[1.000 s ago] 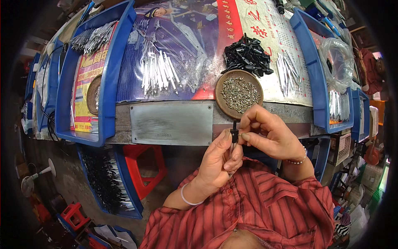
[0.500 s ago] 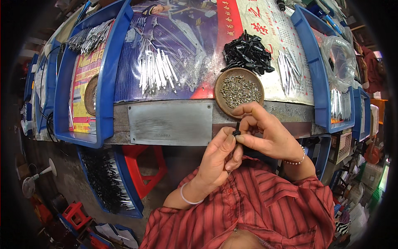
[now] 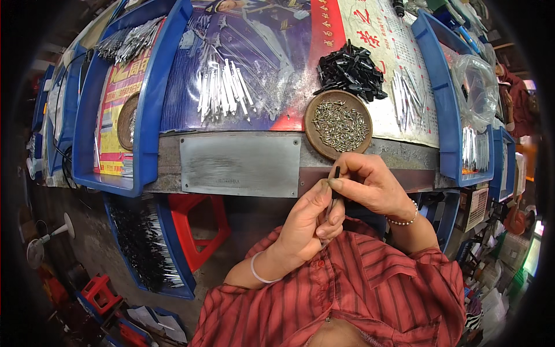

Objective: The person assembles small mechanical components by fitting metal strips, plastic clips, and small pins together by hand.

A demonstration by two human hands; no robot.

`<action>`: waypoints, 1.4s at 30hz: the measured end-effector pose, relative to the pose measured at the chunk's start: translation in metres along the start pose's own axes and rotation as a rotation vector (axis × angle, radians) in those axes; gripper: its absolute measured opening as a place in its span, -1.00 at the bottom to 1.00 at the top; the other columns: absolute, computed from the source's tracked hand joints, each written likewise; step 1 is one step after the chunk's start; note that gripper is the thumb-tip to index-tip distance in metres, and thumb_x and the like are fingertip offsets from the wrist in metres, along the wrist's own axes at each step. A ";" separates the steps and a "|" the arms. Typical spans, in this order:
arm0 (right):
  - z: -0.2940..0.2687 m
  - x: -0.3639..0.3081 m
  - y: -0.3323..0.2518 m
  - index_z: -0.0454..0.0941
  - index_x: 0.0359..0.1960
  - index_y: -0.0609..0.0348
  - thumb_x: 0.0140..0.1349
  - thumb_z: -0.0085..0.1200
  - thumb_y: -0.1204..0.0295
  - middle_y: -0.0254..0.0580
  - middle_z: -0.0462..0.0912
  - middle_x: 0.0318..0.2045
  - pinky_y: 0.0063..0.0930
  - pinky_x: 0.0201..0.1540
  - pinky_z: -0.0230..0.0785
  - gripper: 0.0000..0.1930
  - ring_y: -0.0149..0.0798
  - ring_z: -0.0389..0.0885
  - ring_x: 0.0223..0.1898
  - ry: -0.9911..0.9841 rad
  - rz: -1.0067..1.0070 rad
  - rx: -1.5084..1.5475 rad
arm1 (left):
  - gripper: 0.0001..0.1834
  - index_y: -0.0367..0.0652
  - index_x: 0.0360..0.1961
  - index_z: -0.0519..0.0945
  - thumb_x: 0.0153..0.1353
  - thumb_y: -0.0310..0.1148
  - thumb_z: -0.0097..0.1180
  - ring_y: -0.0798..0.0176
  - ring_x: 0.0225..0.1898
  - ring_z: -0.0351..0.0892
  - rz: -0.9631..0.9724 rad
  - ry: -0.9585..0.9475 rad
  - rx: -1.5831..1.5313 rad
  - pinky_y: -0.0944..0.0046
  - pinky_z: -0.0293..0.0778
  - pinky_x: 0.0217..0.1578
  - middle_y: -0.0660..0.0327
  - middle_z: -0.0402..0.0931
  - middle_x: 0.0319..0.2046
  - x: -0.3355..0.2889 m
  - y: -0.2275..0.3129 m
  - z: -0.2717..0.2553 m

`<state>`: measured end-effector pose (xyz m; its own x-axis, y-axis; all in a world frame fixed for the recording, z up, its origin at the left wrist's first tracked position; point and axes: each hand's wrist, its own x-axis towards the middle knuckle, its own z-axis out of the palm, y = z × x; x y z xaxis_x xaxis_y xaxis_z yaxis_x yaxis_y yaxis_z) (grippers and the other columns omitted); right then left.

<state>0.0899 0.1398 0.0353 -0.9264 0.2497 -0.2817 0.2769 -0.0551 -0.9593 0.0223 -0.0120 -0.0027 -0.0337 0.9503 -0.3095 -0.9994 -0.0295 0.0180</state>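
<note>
Both my hands meet in front of the bench edge, fingertips together. My left hand (image 3: 303,222) is closed around a slim rod, mostly hidden by the fingers. At its upper end a small black plastic piece (image 3: 337,172) points up between the hands. My right hand (image 3: 373,184) pinches at this black piece with thumb and curled index finger. Just beyond the fingers sits a round brown bowl (image 3: 309,130) full of small brass-coloured screws (image 3: 341,124). A heap of black plastic pieces (image 3: 351,72) lies behind the bowl.
Silver rods (image 3: 225,89) lie on the poster-covered bench, with more rods (image 3: 407,101) at right. Blue trays (image 3: 149,133) (image 3: 442,87) flank the work area. A metal plate (image 3: 240,165) is fixed to the front edge. Below stand a blue bin (image 3: 184,272) and a red stool (image 3: 185,231).
The black piece now stands higher and more upright between my fingertips. My right index finger has curled in toward the thumb. The whole view has shifted slightly.
</note>
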 end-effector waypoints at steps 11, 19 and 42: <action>-0.012 0.005 -0.041 0.49 -0.22 0.27 0.14 0.04 0.53 -0.21 0.51 -0.37 -0.55 -0.33 0.34 -0.83 -0.39 0.48 -0.36 0.059 -0.249 -0.419 | -0.78 -0.04 -0.16 0.33 0.39 -0.21 -0.33 0.54 -0.77 0.06 -0.038 0.019 -0.057 0.53 -0.04 -0.76 0.33 0.27 -0.62 -0.011 0.016 0.014; 0.002 0.015 -0.076 0.49 -0.27 0.20 -0.14 0.14 0.41 -0.22 0.50 -0.22 -0.43 -0.31 0.41 -0.67 -0.22 0.48 -0.32 -0.320 -0.634 -1.151 | -0.73 -0.11 0.02 0.31 0.36 -0.31 -0.32 0.50 -0.74 0.08 -0.077 0.064 -0.135 0.51 0.04 -0.72 0.25 0.31 -0.58 -0.019 0.028 0.010; -0.057 0.324 -0.084 0.47 -0.39 0.33 -0.03 0.13 0.49 0.06 0.55 -0.48 -0.26 -0.29 0.35 -0.81 -0.01 0.55 -0.37 0.301 -0.576 -1.055 | -0.58 -0.26 0.13 0.11 0.28 -0.48 -0.15 0.29 -0.32 0.52 1.103 0.236 0.961 0.33 0.41 -0.20 0.02 0.44 -0.16 -0.007 0.104 -0.014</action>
<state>-0.2193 0.2803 0.0259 -0.9245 0.1989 0.3253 0.0477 0.9067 -0.4190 -0.0820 -0.0262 -0.0119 -0.8487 0.5110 0.1362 -0.0838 -0.3843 0.9194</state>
